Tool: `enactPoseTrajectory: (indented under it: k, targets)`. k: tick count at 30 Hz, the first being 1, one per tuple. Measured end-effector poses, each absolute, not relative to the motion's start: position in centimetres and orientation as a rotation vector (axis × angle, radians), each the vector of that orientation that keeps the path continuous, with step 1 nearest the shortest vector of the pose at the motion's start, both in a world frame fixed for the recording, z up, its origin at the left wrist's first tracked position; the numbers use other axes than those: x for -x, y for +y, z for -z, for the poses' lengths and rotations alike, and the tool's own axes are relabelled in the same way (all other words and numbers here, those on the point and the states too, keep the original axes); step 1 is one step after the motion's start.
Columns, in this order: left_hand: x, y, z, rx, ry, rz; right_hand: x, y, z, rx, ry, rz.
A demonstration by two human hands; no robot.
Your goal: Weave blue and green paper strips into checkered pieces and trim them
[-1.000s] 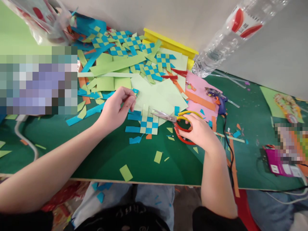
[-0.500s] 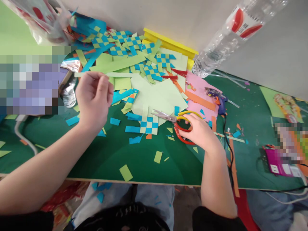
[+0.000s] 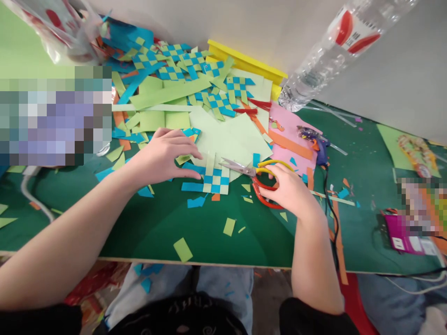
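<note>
My right hand [image 3: 291, 188] has its fingers in the loops of a pair of scissors [image 3: 257, 173] with one yellow and one red handle. The blades point left and stand slightly apart, just right of a woven paper piece [image 3: 216, 181] in blue and pale green. My left hand [image 3: 171, 156] is open over the left side of that piece, thumb and fingers apart, with nothing between them. Loose strip ends stick out of the weave at the top and left. Behind it lie pale green paper sheets [image 3: 226, 135] and a long pale strip [image 3: 157, 108].
Finished woven paper fish [image 3: 221, 103] and strips heap up at the back, before a yellow tray [image 3: 247, 60]. A clear plastic bottle [image 3: 314, 70] leans at the back right. A blue glue gun [image 3: 321, 149] lies on pink paper [image 3: 289, 123], its black cord [image 3: 330, 200] running forward. Paper scraps dot the green table.
My left hand has moved right and toward me, from beside the long pale strip to the woven piece, and its fingers have opened. The right hand and scissors have stayed put.
</note>
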State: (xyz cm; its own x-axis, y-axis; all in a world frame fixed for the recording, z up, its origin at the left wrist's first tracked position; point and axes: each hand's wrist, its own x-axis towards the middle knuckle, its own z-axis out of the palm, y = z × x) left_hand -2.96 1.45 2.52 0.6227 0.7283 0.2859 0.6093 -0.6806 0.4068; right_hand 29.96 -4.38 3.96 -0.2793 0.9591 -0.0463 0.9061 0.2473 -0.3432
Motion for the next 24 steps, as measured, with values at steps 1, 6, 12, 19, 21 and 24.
enactPoseTrajectory:
  k: [1, 6, 12, 19, 21, 24]
  targets:
    - [3.18, 1.63, -2.31, -2.583, 1.088, -0.574, -29.97, -4.38, -3.95, 1.767, -2.34, -0.453]
    - [3.42, 1.98, -1.89, -2.62, 1.071, -0.421, -29.98, -4.43, -4.04, 1.775, -2.34, -0.459]
    - [3.07, 1.74, -2.06, -2.662, 1.024, -0.445, -30.04, -4.37, -4.05, 1.778, -2.344, -0.462]
    - [2.75, 1.6, -2.43, -2.541, 1.214, -0.756, -30.02, -4.4, -3.97, 1.783, -2.345, -0.469]
    - [2.77, 1.54, -2.51, -2.464, 1.356, -0.914, -29.99, -4.42, -4.0, 1.781, -2.345, -0.464]
    - [3.07, 1.44, -2.5, -2.388, 1.576, -1.06, -29.96, -4.44, -4.03, 1.771, -2.344, -0.456]
